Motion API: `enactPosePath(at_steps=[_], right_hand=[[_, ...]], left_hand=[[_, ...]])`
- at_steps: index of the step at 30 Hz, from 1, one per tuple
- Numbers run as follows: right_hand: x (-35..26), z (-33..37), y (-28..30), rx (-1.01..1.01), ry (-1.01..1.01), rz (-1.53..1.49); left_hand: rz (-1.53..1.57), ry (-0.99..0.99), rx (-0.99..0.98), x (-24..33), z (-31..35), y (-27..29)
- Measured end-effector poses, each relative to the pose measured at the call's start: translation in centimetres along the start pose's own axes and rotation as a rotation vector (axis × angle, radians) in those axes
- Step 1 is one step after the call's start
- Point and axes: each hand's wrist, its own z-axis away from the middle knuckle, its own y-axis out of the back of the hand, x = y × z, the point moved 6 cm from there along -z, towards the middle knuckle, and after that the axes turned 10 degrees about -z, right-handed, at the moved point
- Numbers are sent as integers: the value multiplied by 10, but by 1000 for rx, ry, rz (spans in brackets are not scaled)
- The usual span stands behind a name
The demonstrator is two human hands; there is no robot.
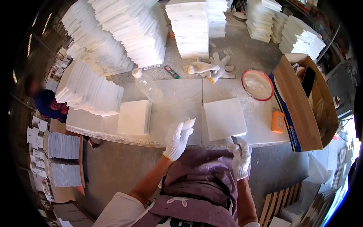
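You appear to be partway through a batch of white square tiles, going by how much is stacked around you; clock directions here run from between your hands, with twelve straight ahead.

Your right hand has its grip closed around a small dark blade-like tool, too small to identify. It is by the near edge of the low right-hand tile pile at one o'clock; whether the tool touches that edge, you cannot tell. Your left hand has a loose, partly open grip, index finger extended, with no held object visible, short of the same pile at about eleven.

Another low tile pile lies flat on the counter toward ten, with a long row of tiles beyond it. Tall tile stacks rise at eleven and twelve.

Which tiles are finished and which are waiting cannot be told: all look alike from here. The pile at one seems the current one, and its upper tile shows no clear sign of completion. The red-rimmed bowl of pale material sits between one and two, apart from both hands.
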Motion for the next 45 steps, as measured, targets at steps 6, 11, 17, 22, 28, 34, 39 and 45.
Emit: enactPosePath(at_steps=[6,11,17,22,28,34,39,45], right_hand=[[23,13,-9,-95,20,-121],[22,31,-15,-215,211,205],[50,58,-9,-245,-96,51],[87,74,1,-202,-516,-174],[101,72,7,-167,-585,-260],[106,72,9,-155,-604,-260],[106,71,8,-152,-608,-260],[109,72,9,-134,-604,-271]], left_hand=[[-96,-197,133,13,-12,7],[-196,-298,85,16,-15,1],[-320,-345,57,23,-23,-6],[-395,-390,50,28,-31,-8],[-491,-417,17,32,-34,-10],[-499,-426,13,39,-37,-9],[-483,-426,5,42,-39,-9],[-533,-476,74,59,-45,-5]])
